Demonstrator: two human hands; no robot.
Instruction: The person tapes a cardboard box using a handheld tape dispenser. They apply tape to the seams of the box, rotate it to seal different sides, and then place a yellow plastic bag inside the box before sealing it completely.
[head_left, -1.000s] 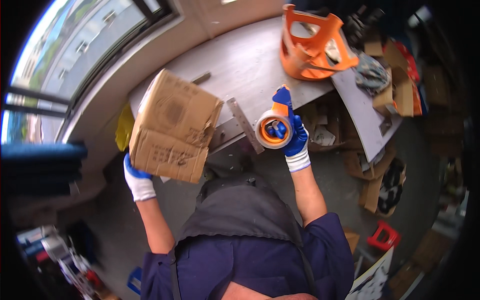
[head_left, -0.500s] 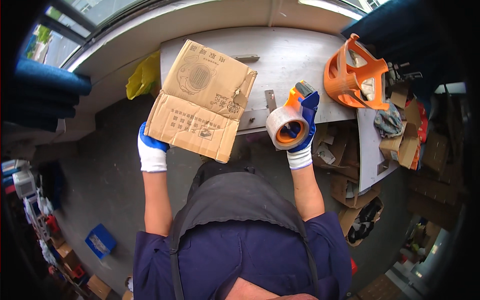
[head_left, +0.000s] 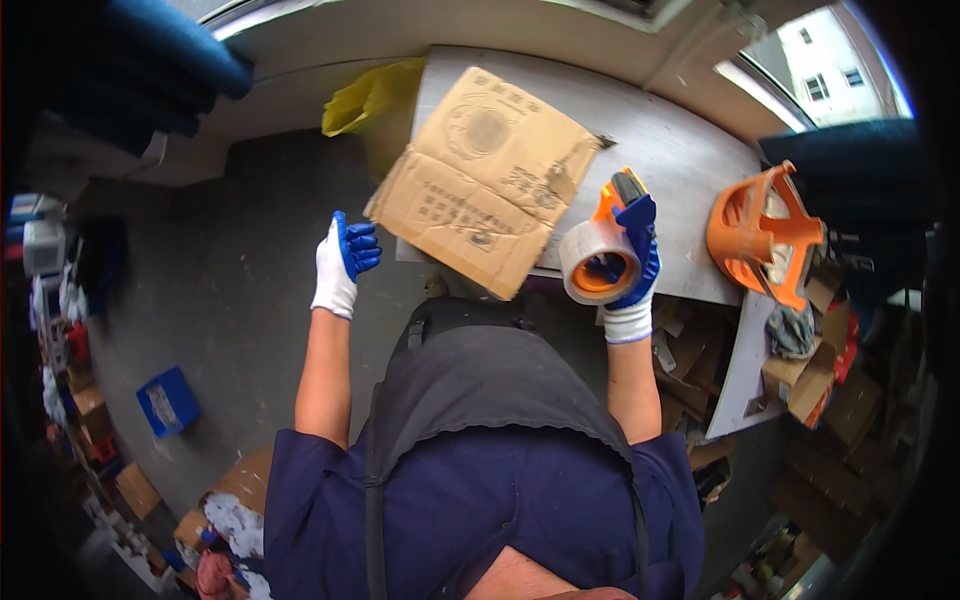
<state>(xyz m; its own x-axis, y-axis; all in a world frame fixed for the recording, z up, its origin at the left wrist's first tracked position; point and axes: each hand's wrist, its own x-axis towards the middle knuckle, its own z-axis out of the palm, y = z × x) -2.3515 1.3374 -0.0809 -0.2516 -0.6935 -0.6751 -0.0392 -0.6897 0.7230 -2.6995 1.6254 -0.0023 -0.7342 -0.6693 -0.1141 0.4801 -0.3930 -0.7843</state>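
The left hand [head_left: 345, 265] is no longer touching the cardboard box [head_left: 490, 180]; its fingers are curling loosely, just left of the box. The box is overhanging the table's [head_left: 690, 180] front edge. Beyond, the tape dispenser [head_left: 598, 240] is staying gripped, the right hand's [head_left: 640, 290] fingers wrapping its handle.

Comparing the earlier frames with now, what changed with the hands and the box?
The left hand, earlier at the cardboard box's near left corner, has let go and moved left, clear of it. The view has swung too, so any small box shift is hard to tell. Unchanged: the right hand holds the tape dispenser; the orange plastic frame stands on the table.
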